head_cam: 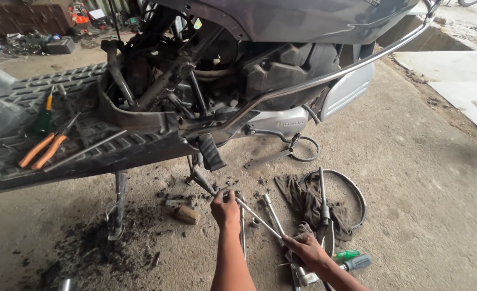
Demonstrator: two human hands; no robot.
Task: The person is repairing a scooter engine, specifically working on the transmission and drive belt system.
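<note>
A long metal rod tool runs diagonally under a grey scooter, from near the footrest down toward the lower right. My left hand grips the rod's upper part close to the scooter's underside. My right hand holds the lower end near a dark rag on the concrete floor. Both arms enter the view from the bottom edge.
Orange-handled pliers and a screwdriver lie on the scooter's black footboard. On the floor are a socket wrench, a drive belt, a green screwdriver, a small wooden block, the centre stand and dark grime.
</note>
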